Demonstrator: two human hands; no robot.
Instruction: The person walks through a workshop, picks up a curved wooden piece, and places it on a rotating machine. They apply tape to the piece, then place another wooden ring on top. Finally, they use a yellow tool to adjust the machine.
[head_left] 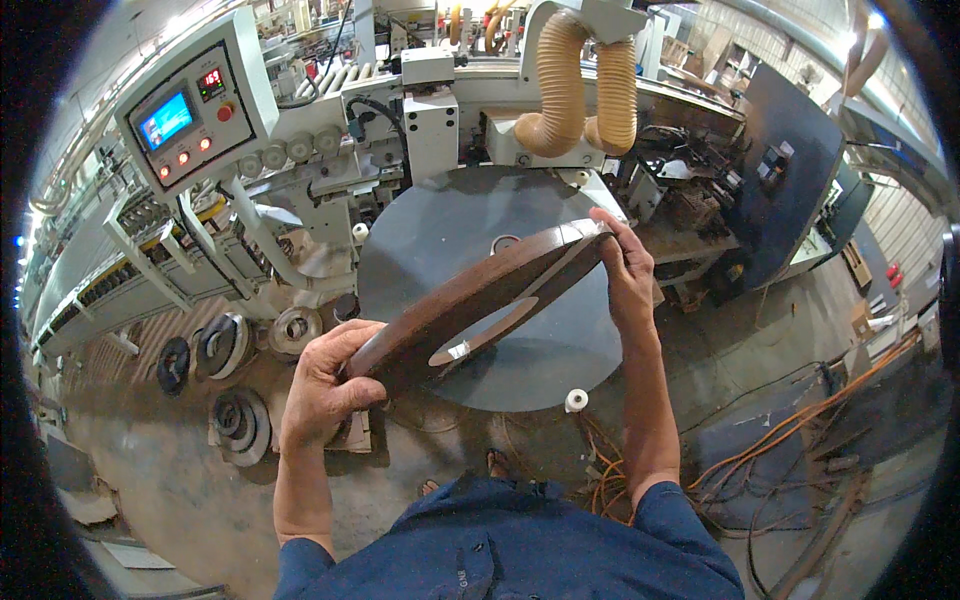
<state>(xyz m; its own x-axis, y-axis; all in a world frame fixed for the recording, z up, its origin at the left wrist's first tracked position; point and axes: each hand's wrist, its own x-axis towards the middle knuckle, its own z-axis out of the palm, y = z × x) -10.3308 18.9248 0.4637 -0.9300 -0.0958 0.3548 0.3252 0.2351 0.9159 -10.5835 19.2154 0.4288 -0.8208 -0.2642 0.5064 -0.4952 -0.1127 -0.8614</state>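
Observation:
Tilted in the air before me is a wide, flat coil of brown edge banding with a large hole through its middle. My left hand grips its near left rim, thumb on the face toward me. Around the far right rim wrap the fingers of my right hand, higher than the left. Behind and under the coil spreads a round dark turntable, partly hidden by it. A small hub shows near the turntable's middle, just past the coil's upper edge.
A control panel with a lit screen stands at the left. Two ribbed tan hoses hang beyond the turntable. White rollers sit at its rim. Several coils lie on the floor at left; orange cables trail at right.

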